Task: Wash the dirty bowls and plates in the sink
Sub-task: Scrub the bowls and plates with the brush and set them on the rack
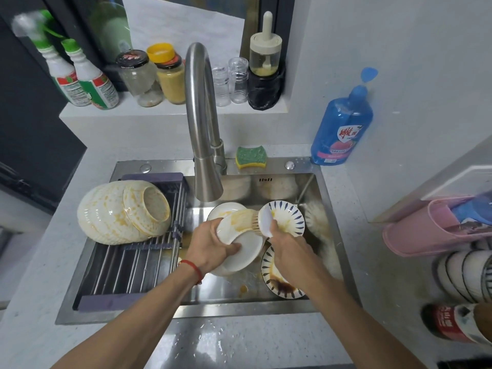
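Observation:
Over the steel sink my left hand grips a white plate, tilted, with yellow smears near its upper rim. My right hand holds a white dish brush whose bristles press on that smeared part. A blue-patterned plate leans behind the brush. Another blue-patterned plate with dark sauce lies on the sink floor under my right forearm. Another white plate shows below the faucet. Two stained cream bowls lie on their sides on the rack.
A roll-up drying rack covers the sink's left part. The faucet arches over the middle. A green-yellow sponge and blue soap bottle stand behind. Jars and bottles line the ledge. Stacked bowls sit at right under a pink holder.

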### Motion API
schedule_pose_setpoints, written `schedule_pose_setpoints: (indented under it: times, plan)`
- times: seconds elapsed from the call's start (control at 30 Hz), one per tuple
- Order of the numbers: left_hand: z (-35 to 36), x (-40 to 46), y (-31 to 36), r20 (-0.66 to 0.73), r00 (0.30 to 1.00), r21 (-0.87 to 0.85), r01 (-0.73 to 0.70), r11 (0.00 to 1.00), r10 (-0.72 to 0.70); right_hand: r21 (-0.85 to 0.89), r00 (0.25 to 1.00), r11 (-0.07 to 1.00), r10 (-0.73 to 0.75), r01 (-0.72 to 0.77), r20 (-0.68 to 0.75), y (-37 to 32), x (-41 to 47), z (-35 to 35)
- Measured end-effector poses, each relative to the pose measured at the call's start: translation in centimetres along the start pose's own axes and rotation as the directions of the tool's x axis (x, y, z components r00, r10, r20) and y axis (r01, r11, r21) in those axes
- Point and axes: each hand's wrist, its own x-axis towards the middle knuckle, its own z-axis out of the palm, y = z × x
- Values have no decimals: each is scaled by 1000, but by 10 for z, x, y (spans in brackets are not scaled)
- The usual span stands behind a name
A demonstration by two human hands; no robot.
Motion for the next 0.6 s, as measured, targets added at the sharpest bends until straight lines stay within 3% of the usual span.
schedule_pose_setpoints:
  times: [0.1,0.27,0.37,0.6]
  plan:
    - [0,0,-5,34,999,-38,11,999,-10,22,999,999,35,-35,2,13,16,-5]
    - [0,4,-11,61,991,-255,129,958,-117,92,1000,996,11,-13,25,19,12,-6]
    - [4,2,-14,64,982,-385,191,903,-180,63,996,995,79,-82,48,24,13,-7]
    - [3,4,-17,88,953,-586,284,758,-289,50,998,998,43,-45,41,23,10,-2]
